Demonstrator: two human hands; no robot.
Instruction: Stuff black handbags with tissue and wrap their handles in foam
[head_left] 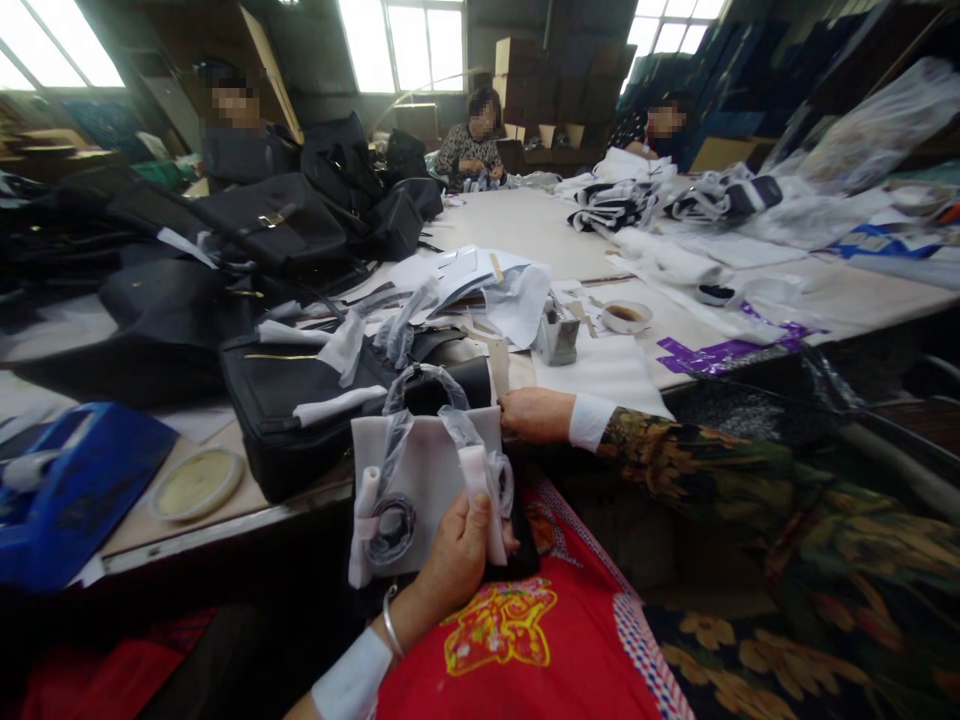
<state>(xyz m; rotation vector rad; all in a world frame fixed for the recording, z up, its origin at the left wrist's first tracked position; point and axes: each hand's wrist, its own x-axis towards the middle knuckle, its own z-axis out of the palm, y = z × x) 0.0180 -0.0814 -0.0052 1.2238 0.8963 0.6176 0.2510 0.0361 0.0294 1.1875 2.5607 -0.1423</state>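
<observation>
Fingers of my left hand [459,550] clasp the foam-covered bag [439,455] by its right side, thumb on a foam strip [473,468]. My right hand [538,413]: fingers curled near its upper right corner, can't tell what they pinch. Bag's at the table [517,230] edge, near my red apron [442,692].

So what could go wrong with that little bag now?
The wrapped bag is held in front of the table's edge, so if the left hand loosened, it might slip down. The crinkled plastic around its handles could snag on something. The round dish sits near that edge, so it might get knocked off.
</observation>
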